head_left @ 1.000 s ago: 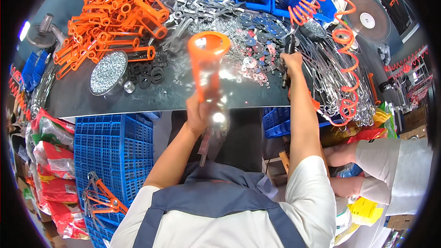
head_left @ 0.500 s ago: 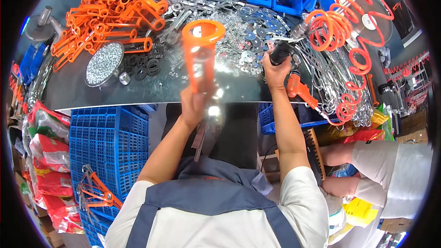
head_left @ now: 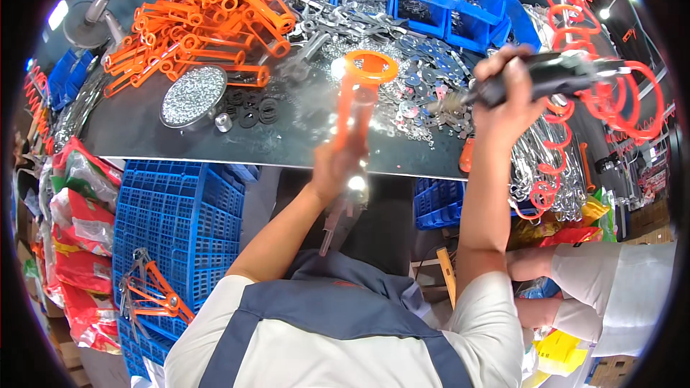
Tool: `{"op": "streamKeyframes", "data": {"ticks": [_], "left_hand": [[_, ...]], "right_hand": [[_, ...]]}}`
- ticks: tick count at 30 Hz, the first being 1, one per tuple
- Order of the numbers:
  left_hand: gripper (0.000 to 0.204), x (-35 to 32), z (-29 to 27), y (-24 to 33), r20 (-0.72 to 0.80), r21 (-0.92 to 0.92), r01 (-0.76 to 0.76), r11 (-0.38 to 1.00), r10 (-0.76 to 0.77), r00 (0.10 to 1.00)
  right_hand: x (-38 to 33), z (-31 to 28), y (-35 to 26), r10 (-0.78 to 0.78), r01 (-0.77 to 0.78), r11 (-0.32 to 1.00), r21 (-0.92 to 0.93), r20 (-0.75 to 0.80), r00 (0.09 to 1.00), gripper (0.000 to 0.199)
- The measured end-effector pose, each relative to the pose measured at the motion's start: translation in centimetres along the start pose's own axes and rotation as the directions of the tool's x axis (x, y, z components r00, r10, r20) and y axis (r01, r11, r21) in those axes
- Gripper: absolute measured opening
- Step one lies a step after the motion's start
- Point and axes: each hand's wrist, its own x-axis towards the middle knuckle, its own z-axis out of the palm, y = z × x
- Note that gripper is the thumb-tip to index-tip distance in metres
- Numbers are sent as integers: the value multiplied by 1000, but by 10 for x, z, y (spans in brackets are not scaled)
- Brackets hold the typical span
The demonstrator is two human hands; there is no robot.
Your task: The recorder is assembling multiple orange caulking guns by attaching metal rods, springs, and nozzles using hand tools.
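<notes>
My left hand (head_left: 333, 170) is closed around the lower end of an orange caulking gun frame (head_left: 355, 108), its ring end up, above the table's front edge. Silvery metal handle parts (head_left: 339, 223) hang below that hand, blurred. In my right hand (head_left: 509, 97) is a black air screwdriver (head_left: 553, 75), raised over the right of the table. Its tip points left toward the frame but stays apart from it. An orange coiled hose (head_left: 643, 104) runs off the tool's rear end.
Orange frames (head_left: 194, 18) are heaped at the back left beside a round dish of small metal parts (head_left: 192, 97). Blue bins (head_left: 424, 11) stand at the back. Metal rods (head_left: 543, 136) lie right, near another person's arm (head_left: 535, 264). Blue crates (head_left: 176, 223) stand left below the table.
My right hand has lifted the air screwdriver from the parts heap, moved it right and turned its tip leftward. The caulking gun frame has shifted a little right in the view, with my left hand.
</notes>
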Motion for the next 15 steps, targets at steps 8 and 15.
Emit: {"op": "streamKeyframes", "data": {"ticks": [8,15], "left_hand": [[40,0,-3,3,195,328,-209,921,150,969],[60,-4,-4,-1,230,96,-195,976,169,958]], "right_hand": [[34,104,29,142,-58,960,-275,296,945,22],[16,105,45,243,-103,840,-533,200,949,25]]}}
